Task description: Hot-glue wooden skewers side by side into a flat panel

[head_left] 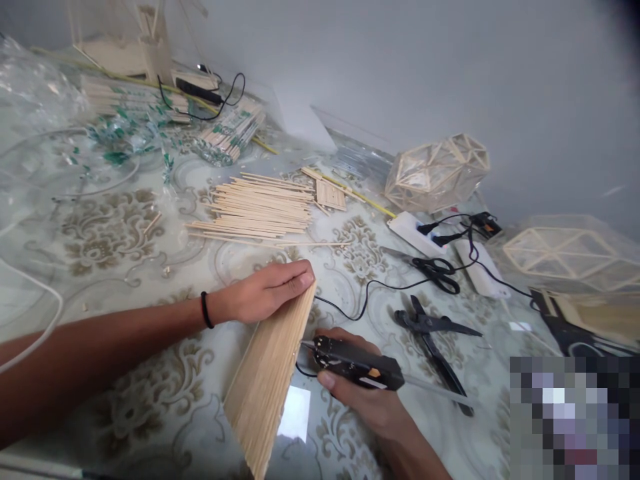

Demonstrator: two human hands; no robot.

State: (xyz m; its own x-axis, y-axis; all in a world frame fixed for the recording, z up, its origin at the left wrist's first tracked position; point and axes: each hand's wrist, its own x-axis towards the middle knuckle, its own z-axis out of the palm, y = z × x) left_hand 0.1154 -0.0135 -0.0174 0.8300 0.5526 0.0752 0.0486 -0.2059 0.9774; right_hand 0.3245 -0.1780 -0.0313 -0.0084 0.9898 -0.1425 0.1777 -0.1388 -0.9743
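A: Left side first. What are you gripping?
B: Your left hand (267,291) is closing on the upper end of the stick panel (273,377), thumb along its top corner. The panel is slanting from the centre of the frame down to the bottom edge. Whether it is resting on the table (200,420), I cannot tell.

A: Right side?
B: Your right hand (367,399) is wrapping around the glue gun (360,363), right of the panel. The nozzle (307,344) is pointing left at the panel's right edge; contact is not resolving clearly. A glue stick (433,389) is projecting from the gun's rear.

A: Surroundings?
B: Loose sticks (265,207) are lying beyond your left hand, upper centre. Scissors (435,272) and pliers (433,330) are lying right of centre, near your gun. A power strip (417,233) is sitting just above the scissors, and a stick frame (437,175) is standing behind it, upper right. Wrapped sticks (233,132) are lying upper left.
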